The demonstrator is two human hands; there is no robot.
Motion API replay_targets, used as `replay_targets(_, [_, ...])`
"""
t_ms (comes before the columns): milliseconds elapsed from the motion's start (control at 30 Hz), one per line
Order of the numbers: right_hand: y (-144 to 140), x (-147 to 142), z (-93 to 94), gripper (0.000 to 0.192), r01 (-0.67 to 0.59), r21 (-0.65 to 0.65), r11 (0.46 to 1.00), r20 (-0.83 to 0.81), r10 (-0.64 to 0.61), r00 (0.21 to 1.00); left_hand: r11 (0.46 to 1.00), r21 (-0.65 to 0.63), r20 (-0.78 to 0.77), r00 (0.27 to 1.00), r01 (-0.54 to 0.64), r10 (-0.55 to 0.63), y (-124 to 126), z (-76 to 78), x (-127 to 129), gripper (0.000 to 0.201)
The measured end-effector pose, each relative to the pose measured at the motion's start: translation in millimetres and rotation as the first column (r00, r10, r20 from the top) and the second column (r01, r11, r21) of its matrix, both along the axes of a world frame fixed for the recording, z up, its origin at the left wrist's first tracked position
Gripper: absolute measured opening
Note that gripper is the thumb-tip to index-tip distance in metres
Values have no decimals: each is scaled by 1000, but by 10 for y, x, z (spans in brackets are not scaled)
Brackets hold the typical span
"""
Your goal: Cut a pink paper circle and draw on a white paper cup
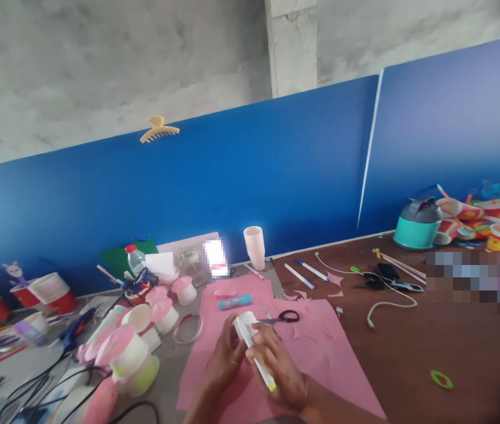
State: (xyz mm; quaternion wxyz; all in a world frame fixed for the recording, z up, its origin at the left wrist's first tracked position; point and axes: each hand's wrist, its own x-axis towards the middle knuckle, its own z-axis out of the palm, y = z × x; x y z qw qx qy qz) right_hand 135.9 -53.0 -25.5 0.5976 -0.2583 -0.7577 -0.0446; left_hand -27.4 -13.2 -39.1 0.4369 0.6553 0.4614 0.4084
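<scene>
My left hand [227, 350] is closed around a small white paper cup [246, 321], largely hidden by the fingers. A white marker with yellow ends [264, 372] is gripped in my right hand [282, 365], slanting across the cup. Both hands are close together above pink paper sheets [320, 377]. Just beyond them lie black-handled scissors [288, 317] and a blue glue stick [235, 302]. Pink paper scraps [296, 296] are scattered to the right of the scissors.
White cups with pink paper tops [123, 350], cables and a blue glue gun [77, 330] crowd the left. Markers [299, 275], a white cable [391, 305] and a teal-and-grey container [417, 227] are on the right. A tall white cup [255, 247] stands by the blue partition [250, 176].
</scene>
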Motion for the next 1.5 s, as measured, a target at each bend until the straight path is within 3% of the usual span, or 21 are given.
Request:
replay_targets(233, [50, 23, -8, 48, 27, 20, 999, 20, -27, 999, 1000, -8, -67, 998, -18, 18, 14, 35, -23, 61])
replay_targets(400, [71, 38, -106, 35, 75, -98, 992, -61, -81, 995, 1000, 9, -33, 999, 21, -21, -12, 122, 16, 56])
replay_targets(567, [47, 79, -70, 25, 19, -119, 993, -46, -25, 999, 1000, -10, -43, 999, 29, -29, -28, 187, 36, 55])
replay_targets(767, [20, 96, -80, 39, 68, -111, 991, -26, -71, 997, 1000, -24, 1, 1000, 3, -3, -47, 215, 53, 50])
replay_targets(1100, [46, 99, -61, 37, 76, -122, 990, -57, -84, 995, 985, -50, 36, 986, 164, -162, -23, 220, 17, 63])
replay_targets(1400, [72, 88, -52, 42, -122, -142, 982, -128, 104, 986, 999, 25, -132, 990, -44, 47, 1, 133, 54, 51])
replay_targets(1500, [83, 75, -80, 40, -145, -155, 977, -146, 122, 982, 998, 16, -157, 986, -59, 61, 0, 145, 54, 46])
